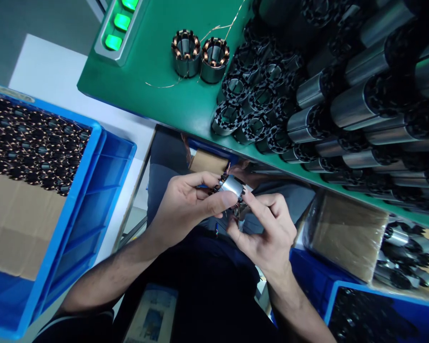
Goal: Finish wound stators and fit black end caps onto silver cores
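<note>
My left hand (pixel 186 202) is closed around a small metal motor stator (pixel 231 185) with black end caps and copper wire, held over my lap just below the green table's edge. My right hand (pixel 268 228) pinches at the stator's lower end, fingers pressed together; what they grip is too small to make out. Two wound stators (pixel 200 55) with copper coils stand upright on the green table (pixel 157 90), with loose copper wire ends trailing around them.
A large heap of unwound stators (pixel 325 100) covers the table's right side. A blue bin (pixel 82 200) at left holds wound stators on cardboard. More blue bins and a wrapped cardboard box (pixel 346 233) lie at lower right. A panel with green lights (pixel 121 24) sits at top.
</note>
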Demonstrator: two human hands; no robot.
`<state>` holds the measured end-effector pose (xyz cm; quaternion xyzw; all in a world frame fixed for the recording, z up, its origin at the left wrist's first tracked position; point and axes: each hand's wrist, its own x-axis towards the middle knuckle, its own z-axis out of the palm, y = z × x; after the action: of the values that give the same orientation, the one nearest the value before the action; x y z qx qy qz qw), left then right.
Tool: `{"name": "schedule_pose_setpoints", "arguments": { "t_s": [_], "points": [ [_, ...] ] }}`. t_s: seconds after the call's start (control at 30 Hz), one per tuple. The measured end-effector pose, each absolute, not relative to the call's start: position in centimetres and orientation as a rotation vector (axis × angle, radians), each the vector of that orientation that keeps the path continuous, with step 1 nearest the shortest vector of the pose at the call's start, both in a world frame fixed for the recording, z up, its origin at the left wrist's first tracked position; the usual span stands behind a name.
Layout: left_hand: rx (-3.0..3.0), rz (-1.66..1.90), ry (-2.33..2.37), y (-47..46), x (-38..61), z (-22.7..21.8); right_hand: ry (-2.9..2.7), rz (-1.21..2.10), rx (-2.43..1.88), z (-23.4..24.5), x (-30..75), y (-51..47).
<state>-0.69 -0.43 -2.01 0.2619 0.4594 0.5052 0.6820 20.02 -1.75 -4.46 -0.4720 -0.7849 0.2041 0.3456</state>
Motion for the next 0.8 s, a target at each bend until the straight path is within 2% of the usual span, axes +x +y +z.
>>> {"name": "schedule_pose_setpoints", "arguments": {
  "t_s": [0.63, 0.8],
  "points": [
    [0.485, 1.120, 0.990, -0.4, 0.1, -2.6, -1.988, 0.729, -1.179, -5.4, 21.3, -1.5],
    [0.505, 1.233, 1.162, -0.1, 0.8, -4.8, -2.009, 0.953, -1.199, -5.6, 21.4, -0.8]
  ]
}}
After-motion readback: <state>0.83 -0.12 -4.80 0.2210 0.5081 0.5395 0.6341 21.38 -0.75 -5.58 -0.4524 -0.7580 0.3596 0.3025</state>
